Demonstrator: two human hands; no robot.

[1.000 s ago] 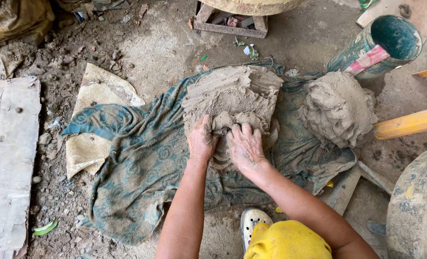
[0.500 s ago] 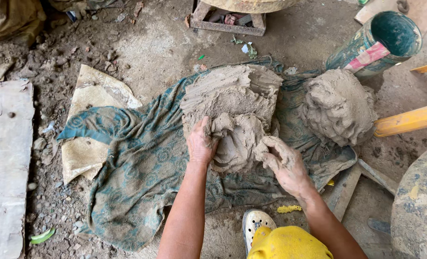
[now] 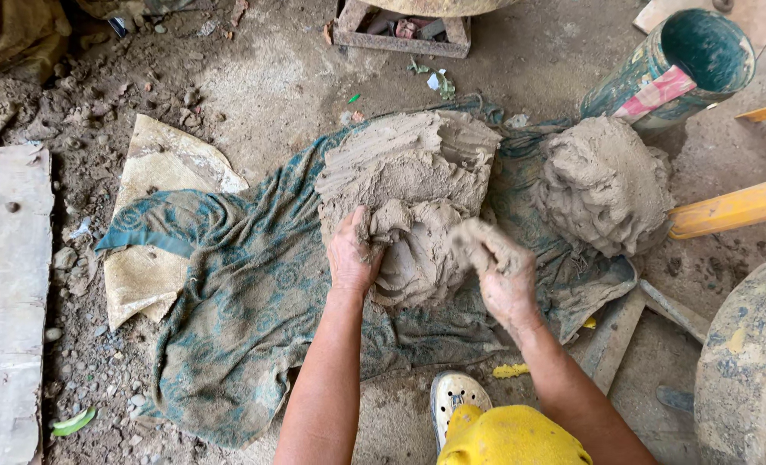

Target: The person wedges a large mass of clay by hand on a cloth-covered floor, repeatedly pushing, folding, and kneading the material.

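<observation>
— On the teal patterned cloth (image 3: 254, 293) spread over the dirt floor, which step is in hand?

— Clay is being worked, by the look of it. The large clay slab (image 3: 409, 172) lies on the cloth, and a handful is being pulled from its near edge — a judgement, not a certainty.

— How are the grips set?

— The left hand (image 3: 353, 258) is pressed into the slab's near edge, fingers curled closed into the soft clay. The right hand (image 3: 503, 275) is closed around a torn-off clay lump (image 3: 478, 239), held just right of the slab's near edge.

— And beyond the slab?

— A second clay mound (image 3: 602, 185) sits to the slab's right, a green bucket (image 3: 676, 65) behind that. A firm pull would be called for next — the lump must be freed cleanly.
</observation>
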